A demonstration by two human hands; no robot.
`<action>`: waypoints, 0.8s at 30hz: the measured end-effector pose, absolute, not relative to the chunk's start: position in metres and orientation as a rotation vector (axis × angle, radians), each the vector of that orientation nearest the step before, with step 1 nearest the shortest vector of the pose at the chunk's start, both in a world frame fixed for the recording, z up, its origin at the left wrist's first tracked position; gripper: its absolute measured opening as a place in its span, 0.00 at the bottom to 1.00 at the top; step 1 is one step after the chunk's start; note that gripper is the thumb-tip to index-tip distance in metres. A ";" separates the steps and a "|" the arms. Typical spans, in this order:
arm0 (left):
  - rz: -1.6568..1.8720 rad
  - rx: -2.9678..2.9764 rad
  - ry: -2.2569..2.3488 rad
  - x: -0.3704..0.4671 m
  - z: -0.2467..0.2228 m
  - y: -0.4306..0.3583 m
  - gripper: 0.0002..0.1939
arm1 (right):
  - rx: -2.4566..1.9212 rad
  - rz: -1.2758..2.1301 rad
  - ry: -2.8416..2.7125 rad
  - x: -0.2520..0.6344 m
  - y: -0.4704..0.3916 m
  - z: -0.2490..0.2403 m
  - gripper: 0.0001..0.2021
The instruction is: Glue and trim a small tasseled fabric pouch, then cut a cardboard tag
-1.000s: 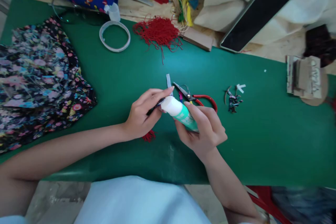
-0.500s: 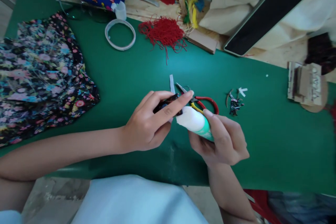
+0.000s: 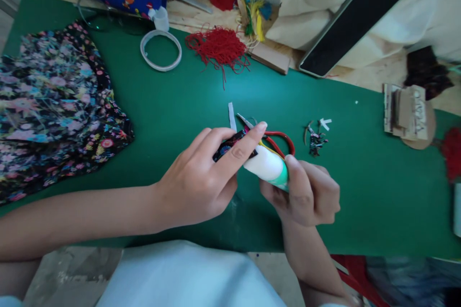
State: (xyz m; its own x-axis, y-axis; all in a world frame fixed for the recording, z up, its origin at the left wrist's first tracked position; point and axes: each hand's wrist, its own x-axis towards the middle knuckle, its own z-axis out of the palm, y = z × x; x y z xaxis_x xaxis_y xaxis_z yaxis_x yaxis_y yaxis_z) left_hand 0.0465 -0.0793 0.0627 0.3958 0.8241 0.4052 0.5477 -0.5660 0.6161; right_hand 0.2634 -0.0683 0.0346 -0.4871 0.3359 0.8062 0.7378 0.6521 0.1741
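Note:
My left hand (image 3: pixel 201 177) is closed on a small piece of dark floral fabric (image 3: pixel 226 147), its index finger stretched across the top. In my right hand (image 3: pixel 309 194) is a white and green squeeze bottle (image 3: pixel 268 163), tilted with its white end against the fabric. The bottle's tip is hidden behind the cloth and my fingers. Just beyond my hands lies a pair of scissors (image 3: pixel 288 140) with red and yellow handles, partly covered by the bottle. A narrow pale strip (image 3: pixel 231 115) rests beside the blades.
Dark floral cloth (image 3: pixel 65 100) spreads over the left of the green table. Toward the back are a roll of tape (image 3: pixel 143 53), red string (image 3: pixel 219 48) and a black-faced panel (image 3: pixel 360 17). On the right sit dark scraps (image 3: pixel 317 143) and cardboard pieces (image 3: pixel 406 112).
My left hand has shifted slightly down and the fabric piece has turned a little against the bottle. The whole view has moved slightly, with the table things now farther left.

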 end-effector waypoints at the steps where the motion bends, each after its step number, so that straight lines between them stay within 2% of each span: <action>1: 0.992 2.290 1.196 0.047 0.062 -0.079 0.32 | -0.863 -0.646 -2.090 0.262 -0.070 0.035 0.25; 10: 1.022 2.449 1.270 0.045 0.058 -0.076 0.28 | -1.005 -0.280 -2.031 0.248 -0.071 0.039 0.25; 16: 1.041 2.466 1.262 0.045 0.059 -0.075 0.25 | -1.046 0.107 -1.984 0.246 -0.070 0.043 0.23; 24: 1.061 2.242 1.105 0.042 0.060 -0.067 0.23 | -1.059 0.190 -1.905 0.242 -0.070 0.039 0.22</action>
State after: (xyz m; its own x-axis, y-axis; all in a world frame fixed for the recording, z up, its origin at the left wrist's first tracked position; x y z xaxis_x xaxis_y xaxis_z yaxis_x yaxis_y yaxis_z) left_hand 0.0420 -0.0666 0.0605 0.3923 0.8034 0.4480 0.4804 -0.5942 0.6451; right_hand 0.2422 -0.0703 0.0395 -0.2091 0.7362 0.6437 0.5947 0.6182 -0.5139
